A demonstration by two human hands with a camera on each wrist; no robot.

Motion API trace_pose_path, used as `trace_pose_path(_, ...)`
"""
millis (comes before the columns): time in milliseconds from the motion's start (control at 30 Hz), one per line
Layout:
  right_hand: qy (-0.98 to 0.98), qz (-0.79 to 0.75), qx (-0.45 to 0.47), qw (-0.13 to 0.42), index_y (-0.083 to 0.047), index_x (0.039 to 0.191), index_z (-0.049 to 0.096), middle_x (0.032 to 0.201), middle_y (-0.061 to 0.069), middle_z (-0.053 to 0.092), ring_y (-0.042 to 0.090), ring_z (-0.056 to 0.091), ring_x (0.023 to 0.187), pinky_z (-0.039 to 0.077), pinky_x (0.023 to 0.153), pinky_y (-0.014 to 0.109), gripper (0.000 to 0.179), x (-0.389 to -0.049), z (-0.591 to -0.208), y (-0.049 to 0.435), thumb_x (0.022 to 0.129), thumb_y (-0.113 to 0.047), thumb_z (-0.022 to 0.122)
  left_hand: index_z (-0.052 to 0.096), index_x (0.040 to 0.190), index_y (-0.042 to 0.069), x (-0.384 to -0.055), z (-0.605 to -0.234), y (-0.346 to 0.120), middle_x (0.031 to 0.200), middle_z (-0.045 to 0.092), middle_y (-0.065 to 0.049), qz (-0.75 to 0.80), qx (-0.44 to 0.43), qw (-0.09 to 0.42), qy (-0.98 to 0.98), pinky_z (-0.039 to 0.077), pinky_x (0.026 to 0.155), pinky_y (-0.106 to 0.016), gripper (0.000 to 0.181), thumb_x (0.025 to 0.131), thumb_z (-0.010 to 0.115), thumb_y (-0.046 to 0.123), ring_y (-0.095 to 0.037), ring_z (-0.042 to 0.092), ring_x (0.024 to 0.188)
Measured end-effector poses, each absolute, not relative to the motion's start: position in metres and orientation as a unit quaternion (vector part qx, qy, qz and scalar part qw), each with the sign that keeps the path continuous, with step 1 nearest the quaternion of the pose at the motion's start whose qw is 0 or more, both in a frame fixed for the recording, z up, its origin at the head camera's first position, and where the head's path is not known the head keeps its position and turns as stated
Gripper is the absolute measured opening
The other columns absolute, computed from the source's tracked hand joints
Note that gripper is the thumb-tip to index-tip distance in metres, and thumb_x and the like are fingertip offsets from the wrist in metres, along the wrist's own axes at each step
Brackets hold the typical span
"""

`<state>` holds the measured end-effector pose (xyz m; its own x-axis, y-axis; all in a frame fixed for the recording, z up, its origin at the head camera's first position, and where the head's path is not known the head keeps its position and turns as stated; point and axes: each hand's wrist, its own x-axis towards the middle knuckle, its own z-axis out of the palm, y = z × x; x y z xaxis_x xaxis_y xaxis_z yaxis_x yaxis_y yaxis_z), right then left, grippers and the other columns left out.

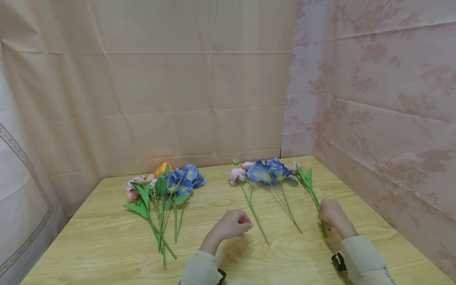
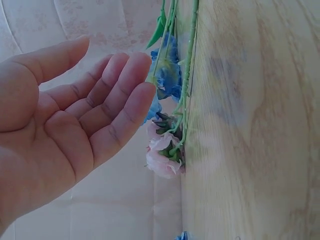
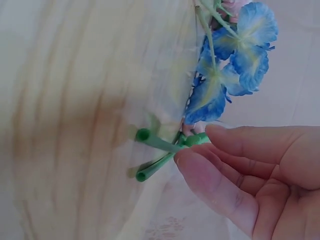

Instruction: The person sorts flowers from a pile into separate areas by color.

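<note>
At the right of the table, my right hand (image 1: 333,215) pinches the lower green stems of the pink tulips (image 1: 309,184) between thumb and fingers. Two cut stem ends (image 3: 143,135) stick out past the fingertips in the right wrist view. My left hand (image 1: 233,225) hovers over the table with its fingers loosely bent and nothing in them. The left hand is nearest to the long green stem of the pale pink flowers (image 1: 237,174). Between those and the tulips lie blue flowers (image 1: 268,172) on thin stems.
On the left lies another bunch, with blue flowers (image 1: 185,179), an orange flower (image 1: 164,169), pinkish blooms (image 1: 133,190) and green leaves. The wooden table (image 1: 117,245) meets a beige curtain (image 1: 185,99) at the back and a patterned cloth (image 1: 384,118) at the right.
</note>
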<state>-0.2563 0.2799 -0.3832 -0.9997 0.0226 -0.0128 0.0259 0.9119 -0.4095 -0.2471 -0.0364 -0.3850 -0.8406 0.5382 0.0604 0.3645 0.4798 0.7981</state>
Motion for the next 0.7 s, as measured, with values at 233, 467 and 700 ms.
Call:
trace_pose_path(233,0.966,-0.257,0.025,0.018,0.010,0.066,0.053,0.051,0.009,0.052,0.014,0.050,0.040,0.046,0.042,0.025,0.013,-0.254,-0.382,0.274,0.078,0.007,0.057,0.060,0.084,0.004,-0.250,-0.381,-0.044,0.069,0.058,-0.010,0.447,0.240,0.038,0.861,0.041,0.047,-0.025,0.010,0.088,0.056,0.011,-0.026,0.060,0.061)
trace_pose_path(467,0.963,-0.270,0.007,0.011,0.010,0.071,0.056,0.054,0.010,0.052,0.015,0.053,0.041,0.047,0.043,0.027,0.010,-0.252,-0.380,0.266,0.078,0.004,0.059,0.061,0.084,0.003,-0.253,-0.378,-0.054,0.069,0.058,-0.011,0.445,0.230,0.021,0.865,0.040,0.047,-0.025,0.010,0.088,0.057,0.011,-0.026,0.059,0.060)
trace_pose_path(700,0.957,-0.288,-0.005,0.019,0.009,0.072,0.057,0.054,0.009,0.051,0.013,0.050,0.041,0.047,0.042,0.026,0.012,-0.249,-0.377,0.259,0.079,0.000,0.059,0.060,0.083,0.001,-0.257,-0.376,-0.071,0.067,0.056,-0.005,0.420,0.199,-0.020,0.885,0.043,0.048,-0.024,0.008,0.086,0.058,0.008,-0.013,0.054,0.055)
